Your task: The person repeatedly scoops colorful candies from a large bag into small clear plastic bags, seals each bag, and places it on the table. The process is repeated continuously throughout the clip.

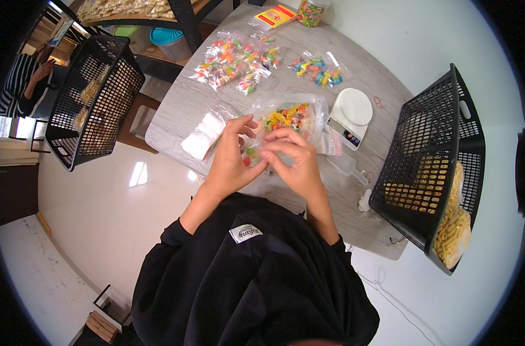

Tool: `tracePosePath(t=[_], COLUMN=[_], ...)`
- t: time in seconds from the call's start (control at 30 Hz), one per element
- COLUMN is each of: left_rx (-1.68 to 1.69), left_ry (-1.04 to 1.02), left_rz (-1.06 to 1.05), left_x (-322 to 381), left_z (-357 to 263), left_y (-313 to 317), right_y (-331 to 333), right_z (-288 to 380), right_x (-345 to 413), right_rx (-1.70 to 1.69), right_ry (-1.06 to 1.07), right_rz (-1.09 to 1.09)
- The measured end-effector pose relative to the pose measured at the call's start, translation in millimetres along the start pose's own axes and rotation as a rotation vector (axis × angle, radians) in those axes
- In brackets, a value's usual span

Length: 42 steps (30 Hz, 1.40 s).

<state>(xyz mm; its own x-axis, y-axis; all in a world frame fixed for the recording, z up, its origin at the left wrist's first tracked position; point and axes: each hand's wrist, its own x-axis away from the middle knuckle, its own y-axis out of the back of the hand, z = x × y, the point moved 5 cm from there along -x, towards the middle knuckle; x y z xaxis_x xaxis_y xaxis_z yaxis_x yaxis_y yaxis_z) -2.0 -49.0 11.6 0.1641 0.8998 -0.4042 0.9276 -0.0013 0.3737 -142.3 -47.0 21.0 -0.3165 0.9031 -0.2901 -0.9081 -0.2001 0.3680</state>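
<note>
Between both hands is a small clear plastic bag (250, 153) with green and red candies in it. My left hand (233, 155) holds its left side, and my right hand (293, 162) pinches its upper part, thumb and forefinger together. Just beyond them lies a large open plastic bag (288, 116) of colourful candies. A stack of empty clear bags (205, 135) lies left of my left hand. Right of the large bag are a white digital scale (352, 113) and a translucent plastic scoop (345, 166). Filled candy bags (228, 60) lie farther back, with more candy bags (316, 69) to their right.
A black plastic crate (422, 160) holding bagged snacks stands right of the table; another black crate (111, 104) is at the left. A candy jar (312, 13) and a yellow-red packet (275, 16) are at the back. A person in striped clothing (18, 84) is far left.
</note>
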Motion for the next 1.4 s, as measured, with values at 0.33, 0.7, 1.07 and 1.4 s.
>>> tracePosePath(t=[0.33, 0.7, 1.07, 1.4], left_rx=[0.612, 0.654, 0.714, 0.617], left_ry=[0.422, 0.496, 0.505, 0.488], left_rz=[0.193, 0.189, 0.172, 0.116], left_x=[11, 11, 8, 11], left_z=[16, 28, 20, 31], left_y=[-11, -11, -17, -15], right_y=[7, 6, 0, -1], right_z=[-5, -5, -19, -8], right_x=[2, 2, 5, 4], right_rx=[-0.354, -0.292, -0.386, -0.409], right_ry=[-0.063, -0.117, -0.212, -0.179], right_rz=[-0.24, -0.127, -0.197, -0.234])
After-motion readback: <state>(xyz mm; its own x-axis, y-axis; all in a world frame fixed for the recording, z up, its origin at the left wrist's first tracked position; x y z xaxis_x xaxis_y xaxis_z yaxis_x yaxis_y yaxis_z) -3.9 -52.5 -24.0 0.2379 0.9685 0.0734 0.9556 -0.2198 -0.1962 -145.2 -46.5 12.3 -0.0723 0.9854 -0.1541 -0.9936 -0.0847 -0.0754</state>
